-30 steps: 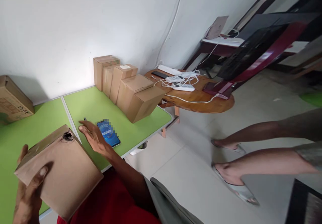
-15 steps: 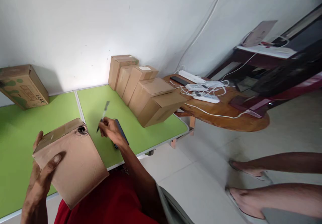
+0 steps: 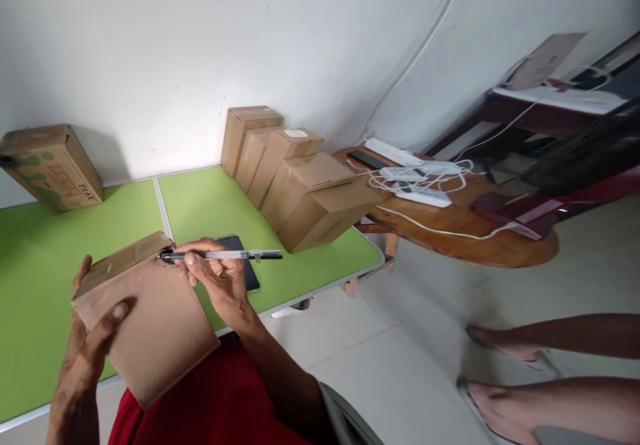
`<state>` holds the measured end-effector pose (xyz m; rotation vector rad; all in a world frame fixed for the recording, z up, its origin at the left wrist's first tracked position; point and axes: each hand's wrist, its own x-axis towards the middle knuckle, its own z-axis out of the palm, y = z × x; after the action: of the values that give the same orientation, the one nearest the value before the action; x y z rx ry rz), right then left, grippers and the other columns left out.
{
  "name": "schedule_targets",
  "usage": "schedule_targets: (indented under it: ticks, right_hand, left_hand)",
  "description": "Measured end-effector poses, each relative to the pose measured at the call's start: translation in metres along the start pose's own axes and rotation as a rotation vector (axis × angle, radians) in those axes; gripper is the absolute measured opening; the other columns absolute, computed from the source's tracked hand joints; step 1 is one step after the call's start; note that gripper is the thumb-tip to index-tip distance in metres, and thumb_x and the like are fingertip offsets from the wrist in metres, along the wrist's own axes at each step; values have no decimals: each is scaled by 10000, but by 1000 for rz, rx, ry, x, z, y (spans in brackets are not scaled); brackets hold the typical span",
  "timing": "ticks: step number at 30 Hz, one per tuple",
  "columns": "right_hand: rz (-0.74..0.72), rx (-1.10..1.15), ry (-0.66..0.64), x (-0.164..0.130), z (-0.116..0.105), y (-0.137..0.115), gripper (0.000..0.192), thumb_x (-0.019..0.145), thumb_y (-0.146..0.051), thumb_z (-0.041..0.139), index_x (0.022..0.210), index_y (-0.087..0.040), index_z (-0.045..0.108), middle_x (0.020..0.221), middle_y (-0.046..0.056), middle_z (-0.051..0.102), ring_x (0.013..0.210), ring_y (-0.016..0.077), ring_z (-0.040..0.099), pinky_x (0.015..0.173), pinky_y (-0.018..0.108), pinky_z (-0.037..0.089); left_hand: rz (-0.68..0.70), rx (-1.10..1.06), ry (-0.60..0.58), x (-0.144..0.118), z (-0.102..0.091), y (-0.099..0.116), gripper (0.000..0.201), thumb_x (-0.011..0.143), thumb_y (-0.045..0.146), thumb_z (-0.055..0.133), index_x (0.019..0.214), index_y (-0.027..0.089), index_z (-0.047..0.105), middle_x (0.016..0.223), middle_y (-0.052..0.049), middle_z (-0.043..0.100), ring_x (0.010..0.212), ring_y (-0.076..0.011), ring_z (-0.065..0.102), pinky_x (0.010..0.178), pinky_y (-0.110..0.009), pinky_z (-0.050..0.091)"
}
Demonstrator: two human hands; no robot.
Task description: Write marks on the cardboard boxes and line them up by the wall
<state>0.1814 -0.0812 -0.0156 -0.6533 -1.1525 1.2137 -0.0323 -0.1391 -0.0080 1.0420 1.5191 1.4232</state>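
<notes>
My left hand (image 3: 93, 342) grips a brown cardboard box (image 3: 150, 325) tilted up over the near edge of the green table (image 3: 210, 205). A black scribbled mark sits at the box's top corner. My right hand (image 3: 215, 278) holds a pen (image 3: 225, 255) lying almost level, its tip touching that black mark. A dark phone (image 3: 243, 268) lies flat on the table just behind my right hand, partly hidden by it.
A row of several closed cardboard boxes (image 3: 295, 178) runs along the table's right side. Another box (image 3: 50, 165) leans at the back left by the wall. A wooden round table (image 3: 465, 225) carries power strips and white cables. Another person's legs (image 3: 555, 372) stretch across the floor at the right.
My right hand picked the pen up off the table beside the phone and brought its tip to the box's corner. The phone screen has gone dark. The view shifted left.
</notes>
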Motion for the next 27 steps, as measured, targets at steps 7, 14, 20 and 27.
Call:
schedule_targets:
  ticks: [7, 14, 20, 27]
  right_hand:
    - [-180, -168, -56, 3, -5, -4, 283, 1101, -498, 747, 1052, -244, 862, 1013, 57, 764, 855, 175, 686, 750, 305, 567]
    - [-148, -218, -96, 4, -15, -7, 342, 1082, -521, 731, 941, -219, 807, 891, 29, 711, 733, 150, 614, 661, 282, 501]
    - [-71, -238, 8, 3, -28, -10, 339, 1070, -520, 721, 927, -213, 729, 753, -19, 624, 616, 122, 529, 552, 242, 400]
    - [255, -1017, 42, 65, -44, 15, 349, 1233, -426, 471, 1161, -190, 718, 1021, 84, 797, 878, 199, 756, 746, 276, 543]
  left_hand:
    - [-24, -6, -21, 0, -2, 2, 1435, 661, 761, 998, 1850, 344, 312, 1706, -136, 623, 1601, -491, 548, 1386, -686, 402]
    - [-21, 9, -30, -1, -2, -1, 1385, 682, 752, 981, 1843, 389, 319, 1744, -99, 584, 1640, -489, 507, 1376, -669, 427]
    - [-18, 8, -21, 3, -5, -7, 1372, 691, 732, 971, 1843, 376, 317, 1719, -103, 603, 1621, -474, 539, 1351, -658, 461]
    - [-21, 13, -11, 3, -5, -4, 1410, 654, 794, 976, 1837, 376, 331, 1716, -98, 609, 1627, -454, 528, 1372, -601, 449]
